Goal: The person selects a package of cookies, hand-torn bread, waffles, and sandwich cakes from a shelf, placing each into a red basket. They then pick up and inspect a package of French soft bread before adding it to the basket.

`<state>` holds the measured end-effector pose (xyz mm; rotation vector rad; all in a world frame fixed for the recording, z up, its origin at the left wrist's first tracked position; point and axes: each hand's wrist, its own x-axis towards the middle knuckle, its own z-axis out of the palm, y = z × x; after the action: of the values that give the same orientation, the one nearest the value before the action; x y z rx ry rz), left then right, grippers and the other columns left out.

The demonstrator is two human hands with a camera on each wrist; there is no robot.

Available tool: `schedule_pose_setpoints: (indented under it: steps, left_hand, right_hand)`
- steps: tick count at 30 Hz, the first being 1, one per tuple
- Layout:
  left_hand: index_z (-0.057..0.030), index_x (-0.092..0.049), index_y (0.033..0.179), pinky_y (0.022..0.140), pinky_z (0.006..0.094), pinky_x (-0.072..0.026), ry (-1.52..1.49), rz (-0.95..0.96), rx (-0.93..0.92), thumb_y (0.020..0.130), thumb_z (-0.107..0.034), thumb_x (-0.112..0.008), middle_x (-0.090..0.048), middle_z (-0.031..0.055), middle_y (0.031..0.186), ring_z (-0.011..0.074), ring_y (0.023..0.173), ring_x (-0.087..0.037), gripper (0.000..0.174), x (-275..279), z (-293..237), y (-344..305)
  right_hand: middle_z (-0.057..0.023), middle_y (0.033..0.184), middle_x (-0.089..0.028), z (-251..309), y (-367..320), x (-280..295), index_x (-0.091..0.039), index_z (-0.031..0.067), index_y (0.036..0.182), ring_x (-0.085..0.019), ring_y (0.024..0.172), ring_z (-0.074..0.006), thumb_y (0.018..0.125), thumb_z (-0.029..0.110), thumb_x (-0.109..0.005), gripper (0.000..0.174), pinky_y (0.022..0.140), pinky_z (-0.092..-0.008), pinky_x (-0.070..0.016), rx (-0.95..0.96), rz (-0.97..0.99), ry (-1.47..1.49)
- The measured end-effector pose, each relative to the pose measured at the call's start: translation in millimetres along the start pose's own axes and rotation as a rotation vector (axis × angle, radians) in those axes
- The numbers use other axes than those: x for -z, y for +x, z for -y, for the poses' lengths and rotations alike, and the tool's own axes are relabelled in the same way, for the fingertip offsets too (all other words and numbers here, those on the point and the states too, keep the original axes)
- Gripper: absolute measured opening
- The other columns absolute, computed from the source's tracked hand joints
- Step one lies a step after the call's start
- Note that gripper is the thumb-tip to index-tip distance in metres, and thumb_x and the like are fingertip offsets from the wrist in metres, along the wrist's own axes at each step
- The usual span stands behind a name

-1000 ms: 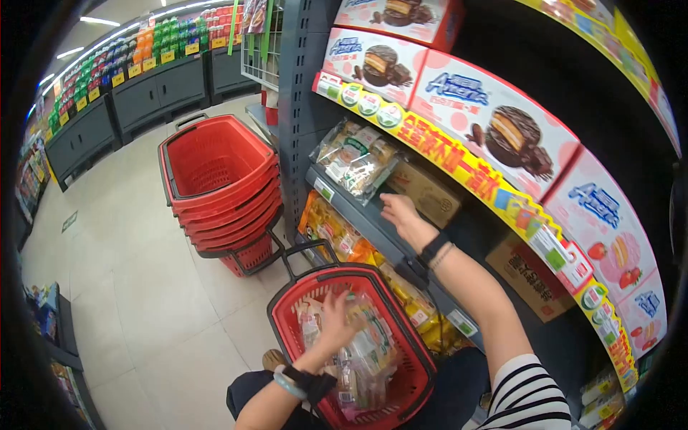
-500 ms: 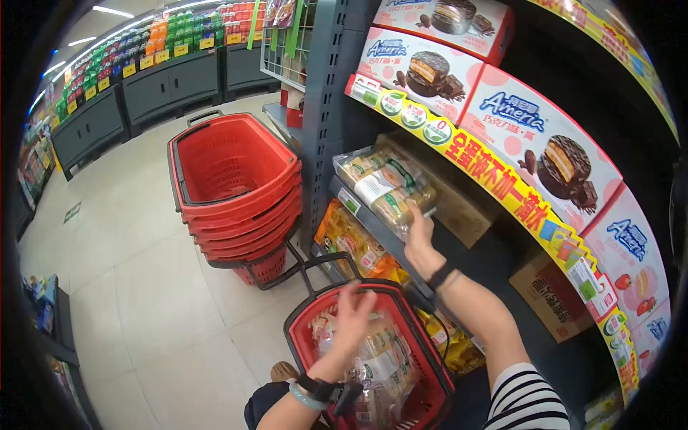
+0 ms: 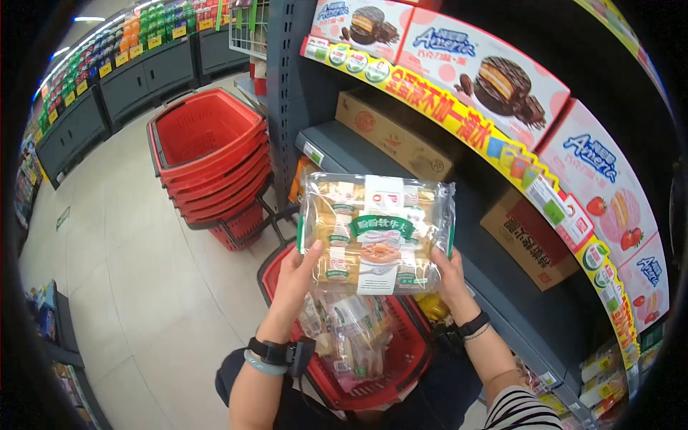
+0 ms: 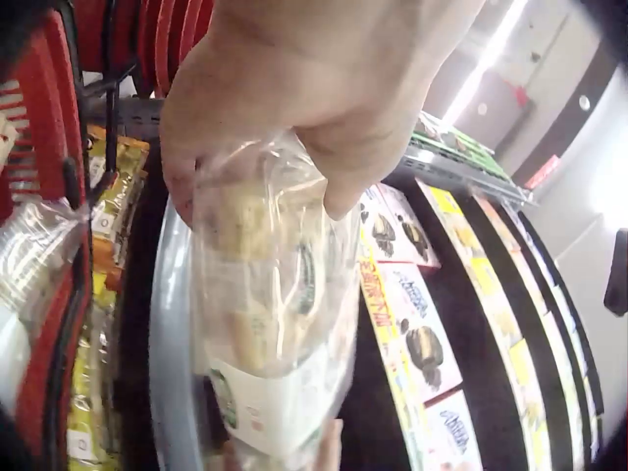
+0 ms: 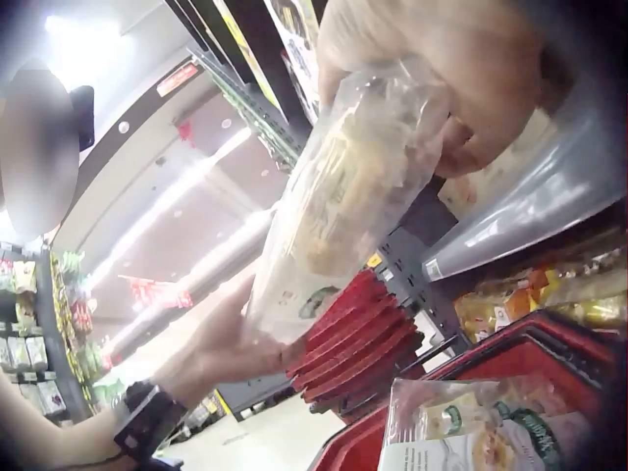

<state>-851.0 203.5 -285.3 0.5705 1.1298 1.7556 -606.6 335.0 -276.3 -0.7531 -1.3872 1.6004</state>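
Note:
A clear plastic pack of soft waffles (image 3: 376, 233) with a white and green label is held up over the shopping basket, its front facing the head camera. My left hand (image 3: 295, 279) grips its lower left edge, thumb in front. On the opposite edge my right hand (image 3: 453, 279) grips it the same way. Both wrist views show the pack's wrapper (image 4: 275, 285) edge-on between the hands, fingers partly hidden behind it. Below, the red basket (image 3: 405, 351) contains several similar clear packs (image 3: 355, 322).
Stacked red baskets (image 3: 208, 136) stand on the floor at left. To the right, a grey shelf (image 3: 322, 140) bears cardboard boxes (image 3: 390, 136). Pink and white Ameria cake boxes (image 3: 487, 68) line the shelf above. Drink bottles (image 3: 154, 29) fill a far counter.
My right hand reached onto the shelf, took hold of the waffle pack and brought it over the basket. My left hand rose from above the basket and now grips the pack too.

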Motion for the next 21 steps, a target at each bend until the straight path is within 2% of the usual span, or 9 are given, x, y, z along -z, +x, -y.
schedule_pose_setpoints:
  steps: [3, 4, 6, 7, 10, 11, 16, 18, 21]
  left_hand:
    - [0.0021, -0.054, 0.115, 0.084, 0.0261, -0.0409, 0.15, 0.005, 0.014, 0.094, -0.034, -0.048, -0.059, 0.0064, 0.106, 0.0107, 0.095, -0.053, 0.042, 3.6, 15.5, -19.9]
    - [0.0021, -0.054, 0.115, 0.084, 0.0261, -0.0409, 0.145, -0.007, 0.023, 0.094, -0.034, -0.048, -0.059, 0.0064, 0.106, 0.0107, 0.095, -0.053, 0.042, 4.0, 20.4, -24.1]
    - [0.0016, -0.054, 0.113, 0.083, 0.027, -0.0431, 0.233, -0.001, -0.079, 0.096, -0.04, -0.039, -0.059, 0.0074, 0.109, 0.0116, 0.094, -0.055, 0.048, 6.6, 27.6, -32.3]
    - [0.0014, -0.052, 0.117, 0.085, 0.0289, -0.043, 0.278, -0.002, -0.067, 0.096, -0.046, -0.032, -0.058, 0.0084, 0.113, 0.0141, 0.097, -0.055, 0.055, 7.8, 26.0, -37.3]
    - [0.0013, -0.05, 0.119, 0.087, 0.0299, -0.0432, 0.111, -0.087, 0.066, 0.096, -0.048, -0.03, -0.057, 0.0089, 0.114, 0.0162, 0.098, -0.056, 0.058, 7.1, 18.7, -49.0]
    - [0.0017, -0.049, 0.12, 0.088, 0.0304, -0.0434, 0.04, -0.15, 0.048, 0.096, -0.046, -0.031, -0.057, 0.0095, 0.114, 0.0169, 0.1, -0.056, 0.056, 5.8, 18.2, -47.8]
    - [0.002, -0.048, 0.121, 0.087, 0.0292, -0.0445, 0.163, -0.158, 0.04, 0.096, -0.043, -0.034, -0.057, 0.01, 0.114, 0.0157, 0.1, -0.057, 0.053, 9.8, 13.7, -50.0]
    - [0.0016, -0.049, 0.12, 0.084, 0.0282, -0.0447, 0.143, -0.148, 0.066, 0.098, -0.04, -0.031, -0.059, 0.009, 0.11, 0.0142, 0.097, -0.057, 0.05, 4.3, 12.0, -49.1]
    - [0.0014, -0.048, 0.12, 0.085, 0.0282, -0.0445, 0.091, -0.115, 0.081, 0.098, -0.035, -0.033, -0.058, 0.009, 0.112, 0.0143, 0.098, -0.057, 0.045, 9.5, 17.5, -40.4]
  right_hand:
    - [-0.0095, 0.11, -0.058, 2.0, -11.0, 10.5, -0.05, -0.004, 0.116, -0.054, 0.1, -0.0142, 0.095, 0.038, -0.042, 0.047, 0.089, -0.0282, -0.0408, -0.102, 0.029, 0.165]
    - [-0.0095, 0.11, -0.058, 1.0, -12.9, 12.5, -0.05, -0.004, 0.116, -0.054, 0.1, -0.0142, 0.095, 0.038, -0.042, 0.047, 0.089, -0.0282, -0.0408, -0.117, 0.032, 0.162]
    - [-0.0102, 0.109, -0.058, -5.8, -20.4, 20.9, -0.051, -0.0062, 0.113, -0.054, 0.099, -0.0143, 0.096, 0.036, -0.042, 0.047, 0.088, -0.028, -0.0409, -0.113, 0.062, 0.13]
    - [-0.0101, 0.108, -0.059, -12.1, -23.1, 25.7, -0.053, -0.0075, 0.11, -0.054, 0.096, -0.0137, 0.096, 0.037, -0.042, 0.048, 0.084, -0.0279, -0.0421, -0.132, 0.022, 0.085]
    - [-0.0102, 0.107, -0.059, -7.6, -30.6, 24.7, -0.055, -0.0067, 0.107, -0.054, 0.095, -0.0134, 0.096, 0.036, -0.041, 0.047, 0.082, -0.0275, -0.0429, -0.169, 0.035, 0.045]
    - [-0.0099, 0.107, -0.059, -7.5, -29.9, 26.1, -0.055, -0.0063, 0.108, -0.055, 0.094, -0.0131, 0.096, 0.035, -0.041, 0.045, 0.081, -0.027, -0.0435, -0.165, 0.05, 0.071]
    - [-0.0086, 0.102, -0.061, 15.4, -36.7, 7.1, -0.056, -0.0061, 0.107, -0.057, 0.089, -0.0124, 0.096, 0.035, -0.042, 0.045, 0.079, -0.0265, -0.0448, -0.16, -0.016, 0.162]
    - [-0.0081, 0.099, -0.062, 18.3, -37.6, 9.3, -0.058, -0.0056, 0.106, -0.057, 0.087, -0.0107, 0.096, 0.034, -0.043, 0.044, 0.077, -0.0253, -0.0463, -0.238, 0.021, 0.103]
    - [-0.0076, 0.098, -0.062, 16.1, -34.3, 16.9, -0.058, -0.0043, 0.107, -0.059, 0.088, -0.0099, 0.095, 0.03, -0.045, 0.039, 0.071, -0.0239, -0.0485, -0.304, 0.052, 0.111]
